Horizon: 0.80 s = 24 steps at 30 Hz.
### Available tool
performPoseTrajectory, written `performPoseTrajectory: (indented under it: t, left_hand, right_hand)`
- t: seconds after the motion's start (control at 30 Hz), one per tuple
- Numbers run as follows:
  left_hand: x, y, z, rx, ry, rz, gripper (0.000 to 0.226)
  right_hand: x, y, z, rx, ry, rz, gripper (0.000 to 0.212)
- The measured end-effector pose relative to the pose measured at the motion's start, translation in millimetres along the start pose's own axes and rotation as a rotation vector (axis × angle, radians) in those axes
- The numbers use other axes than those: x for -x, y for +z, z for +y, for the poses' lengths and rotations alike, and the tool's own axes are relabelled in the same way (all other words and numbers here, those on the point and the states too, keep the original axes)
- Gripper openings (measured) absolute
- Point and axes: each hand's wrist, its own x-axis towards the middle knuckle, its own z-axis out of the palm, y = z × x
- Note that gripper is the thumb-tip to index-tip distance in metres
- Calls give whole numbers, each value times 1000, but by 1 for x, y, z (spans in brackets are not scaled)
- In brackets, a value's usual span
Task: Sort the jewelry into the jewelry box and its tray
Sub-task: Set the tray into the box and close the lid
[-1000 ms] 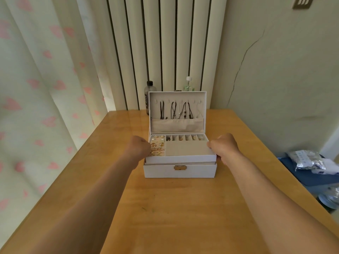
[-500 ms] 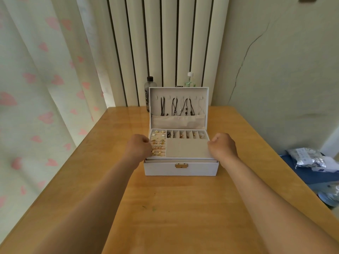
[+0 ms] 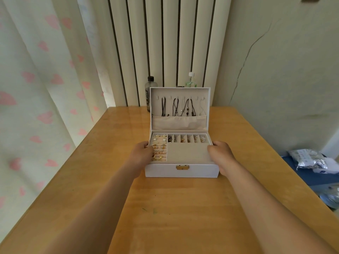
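A white jewelry box (image 3: 181,172) with a gold clasp stands open on the wooden table (image 3: 174,213). Dark cord necklaces (image 3: 177,107) hang inside its upright lid. The beige tray (image 3: 187,153) sits in the top of the box, with gold rings and earrings (image 3: 159,149) in its left rows and small pieces in the narrow slots along its back. My left hand (image 3: 142,153) grips the tray's left edge. My right hand (image 3: 220,153) grips its right edge, fingers curled down beside the box.
A dark bottle (image 3: 149,92) and a clear bottle with a white cap (image 3: 190,81) stand behind the lid. Off the table's right edge, silver packets (image 3: 308,159) lie on a blue surface. A heart-patterned curtain (image 3: 36,88) hangs at the left.
The tray, held above the box a second ago, has come down and now sits in the box. Both hands stayed on its sides and lowered with it.
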Motion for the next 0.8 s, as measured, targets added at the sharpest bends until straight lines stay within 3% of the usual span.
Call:
performPoseTrajectory:
  t: [0.43,0.8]
  left_hand:
    - [8,5,4,165,-27,-65,37]
    - [60,0,-7,166,-37,-72,37]
  right_hand:
    - [-7,-2,5,-45,30,-13,25]
    - [37,-14,20,-39,33,-23,26]
